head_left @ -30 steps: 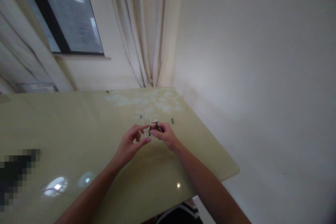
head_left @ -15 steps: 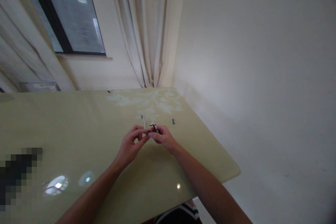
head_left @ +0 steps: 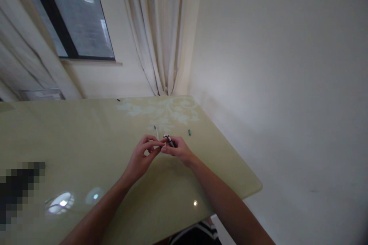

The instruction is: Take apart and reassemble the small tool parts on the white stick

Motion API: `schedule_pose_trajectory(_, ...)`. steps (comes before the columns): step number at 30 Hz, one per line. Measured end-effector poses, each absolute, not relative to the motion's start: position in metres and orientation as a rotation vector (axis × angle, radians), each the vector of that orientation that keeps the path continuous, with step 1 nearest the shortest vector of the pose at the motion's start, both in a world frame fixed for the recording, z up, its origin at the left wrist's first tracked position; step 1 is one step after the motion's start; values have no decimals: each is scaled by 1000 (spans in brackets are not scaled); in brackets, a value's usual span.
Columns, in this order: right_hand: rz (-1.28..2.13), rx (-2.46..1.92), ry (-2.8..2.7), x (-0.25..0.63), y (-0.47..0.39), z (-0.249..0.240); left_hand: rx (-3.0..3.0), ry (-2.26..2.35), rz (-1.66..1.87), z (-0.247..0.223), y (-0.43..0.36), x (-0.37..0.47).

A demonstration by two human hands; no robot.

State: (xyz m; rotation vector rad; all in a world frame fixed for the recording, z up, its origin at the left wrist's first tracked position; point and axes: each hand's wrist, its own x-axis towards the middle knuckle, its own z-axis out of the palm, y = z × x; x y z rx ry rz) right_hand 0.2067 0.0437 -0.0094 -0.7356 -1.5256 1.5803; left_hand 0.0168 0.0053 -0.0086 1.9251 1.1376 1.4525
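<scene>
My left hand (head_left: 144, 154) is closed in a pinch, its fingertips at a small dark piece (head_left: 160, 147) that is mostly hidden. Right beside it, my right hand (head_left: 178, 149) is closed around a slim black-and-white item (head_left: 170, 141) with a bent, pale end pointing away from me. Its kind is too small to make out. The fingertips of both hands nearly meet above the table. Just beyond my left fingers, a thin white cord-like strip (head_left: 157, 133) with a dark tip runs away across the tabletop. Its near end disappears behind the fingers.
A small dark rectangular piece (head_left: 189, 132) lies right of my hands on the glossy pale table (head_left: 230, 172). Another small dark bit (head_left: 118, 100) rests near the far edge. A blurred-out dark shape (head_left: 17, 191) is at left. The wall (head_left: 287, 84) borders the table's right side.
My fingertips have shifted slightly, and the dark piece between them shows less now. The slim item in my right hand has turned a little, showing more of its length.
</scene>
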Motion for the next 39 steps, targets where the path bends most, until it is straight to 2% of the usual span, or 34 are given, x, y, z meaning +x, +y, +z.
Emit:
schedule_pose_trajectory(12, 1452, -749, -1499, 207, 43, -8, 1662, 1299, 1419, -7, 5, 20)
schedule_pose_trajectory(16, 1478, -704, -1488, 208, 43, -8, 1688, 1203, 1378, -7, 4, 20)
schedule_pose_trajectory(25, 1516, -639, -1520, 208, 41, -6, 1714, 1133, 1520, -6, 4, 16)
schedule_pose_trajectory(39, 1386, -746, -1541, 207, 42, -7, 1692, 1076, 1565, -11, 5, 16)
